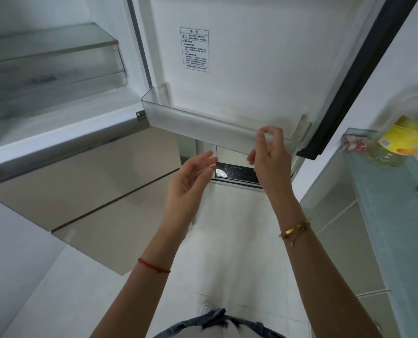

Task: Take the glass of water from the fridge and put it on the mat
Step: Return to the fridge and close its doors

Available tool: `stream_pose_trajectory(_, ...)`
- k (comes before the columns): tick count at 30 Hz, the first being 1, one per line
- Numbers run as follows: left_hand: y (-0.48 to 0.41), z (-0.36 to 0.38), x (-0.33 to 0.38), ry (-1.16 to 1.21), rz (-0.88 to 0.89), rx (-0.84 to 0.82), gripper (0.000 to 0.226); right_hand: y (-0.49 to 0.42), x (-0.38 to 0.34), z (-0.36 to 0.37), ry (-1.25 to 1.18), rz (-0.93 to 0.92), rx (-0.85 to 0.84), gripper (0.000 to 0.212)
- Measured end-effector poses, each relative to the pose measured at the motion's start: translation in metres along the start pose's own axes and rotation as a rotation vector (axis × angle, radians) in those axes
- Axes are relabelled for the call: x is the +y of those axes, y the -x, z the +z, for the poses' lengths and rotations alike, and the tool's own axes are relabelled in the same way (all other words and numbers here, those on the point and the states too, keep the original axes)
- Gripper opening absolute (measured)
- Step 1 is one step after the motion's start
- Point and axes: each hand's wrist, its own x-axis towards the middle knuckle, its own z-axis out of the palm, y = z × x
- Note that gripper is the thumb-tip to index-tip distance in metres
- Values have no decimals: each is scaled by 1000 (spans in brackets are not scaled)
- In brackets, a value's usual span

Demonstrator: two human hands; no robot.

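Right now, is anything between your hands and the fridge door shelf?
Nothing visible. The right hand is at the front rim of the door shelf, the left hand just below it. I cannot make out a glass.

Standing at open fridge door (239,57), clear door bin (198,123) across its lower part. Right hand (269,157) hovering at bin's right end, fingers curled, blurred. Left hand (191,184) opening palm-in, below bin, apart from it. Yellow-labelled bottle (408,128) sitting on glass shelf (386,191) at right. Clear drawer (51,71) showing inside fridge at left.
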Motion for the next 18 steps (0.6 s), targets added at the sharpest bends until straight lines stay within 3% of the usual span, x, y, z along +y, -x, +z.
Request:
stream_pose_trajectory(6,34,10,1,10,21,133,29,30,-7,-3,-86,-17,-206,36)
stream_pose_trajectory(9,54,15,2,4,15,203,28,50,-10,-15,-183,-109,-288,37)
stream_pose_trajectory(14,87,25,1,3,29,301,29,86,-12,-44,-318,-358,-65,31)
stream_pose_trajectory(18,112,31,1,1,55,353,27,100,-13,-63,-311,-424,186,30)
